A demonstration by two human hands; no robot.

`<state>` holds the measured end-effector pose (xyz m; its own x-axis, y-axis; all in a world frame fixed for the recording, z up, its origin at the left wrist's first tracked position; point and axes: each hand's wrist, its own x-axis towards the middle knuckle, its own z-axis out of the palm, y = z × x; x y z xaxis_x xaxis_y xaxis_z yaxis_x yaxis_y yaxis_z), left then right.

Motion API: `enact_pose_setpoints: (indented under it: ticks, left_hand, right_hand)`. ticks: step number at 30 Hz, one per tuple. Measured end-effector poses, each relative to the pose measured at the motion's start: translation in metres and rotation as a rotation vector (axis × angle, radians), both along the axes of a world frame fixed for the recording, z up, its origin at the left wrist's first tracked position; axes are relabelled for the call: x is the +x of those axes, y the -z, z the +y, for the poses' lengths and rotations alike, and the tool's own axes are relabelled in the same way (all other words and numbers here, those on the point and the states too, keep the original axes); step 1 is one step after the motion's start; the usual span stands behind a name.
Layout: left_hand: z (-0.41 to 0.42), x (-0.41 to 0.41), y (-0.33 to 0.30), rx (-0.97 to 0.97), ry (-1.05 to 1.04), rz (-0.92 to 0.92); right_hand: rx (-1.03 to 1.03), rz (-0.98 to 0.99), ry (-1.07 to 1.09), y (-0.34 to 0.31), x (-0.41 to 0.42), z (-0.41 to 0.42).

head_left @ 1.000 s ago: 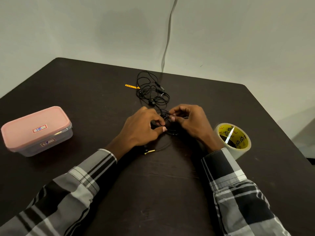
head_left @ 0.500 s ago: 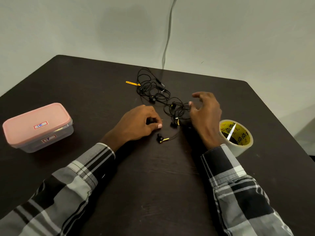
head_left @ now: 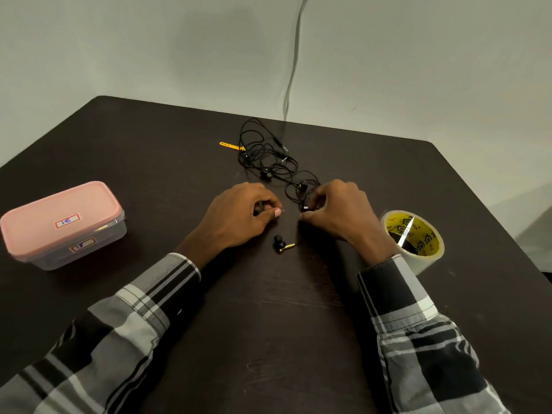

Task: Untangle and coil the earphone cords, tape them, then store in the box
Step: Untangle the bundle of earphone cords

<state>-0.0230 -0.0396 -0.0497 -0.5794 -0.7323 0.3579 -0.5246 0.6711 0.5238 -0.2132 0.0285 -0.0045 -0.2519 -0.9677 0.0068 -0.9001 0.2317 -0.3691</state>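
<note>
The left hand [head_left: 239, 216] rests on the dark desk [head_left: 268, 324] with its fingers curled toward the thumb, pinching a small dark part of the earphone cords [head_left: 268, 158]. The right hand [head_left: 337, 210] sits just beside it, fingers curled and pinching a cord section with a small inline piece at the near end of the tangle. The two hands are close together but apart.

The cords lie in a loose black tangle on the far middle of the desk, running from the far edge toward the right hand. One earbud [head_left: 282, 244], black with a gold stem, lies on the desk between and in front of the two hands, touching neither.

A small yellow strap [head_left: 231, 145] lies at the left side of the tangle.

The box [head_left: 64, 224], clear with a pink lid closed on top and two small labels, stands at the left side of the desk, well apart from the hands.

A roll of clear tape [head_left: 413, 239] with yellow print inside stands just right of the right wrist.

Both forearms wear plaid sleeves [head_left: 418, 339].
</note>
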Motion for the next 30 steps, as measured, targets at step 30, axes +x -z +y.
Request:
enact_pose_setpoints:
  ticks: [30]
  left_hand:
    - [0.006,-0.008,-0.009,0.448,0.031,0.683]
  right_hand:
    - [-0.27,-0.861,-0.081,-0.001,0.007,0.004]
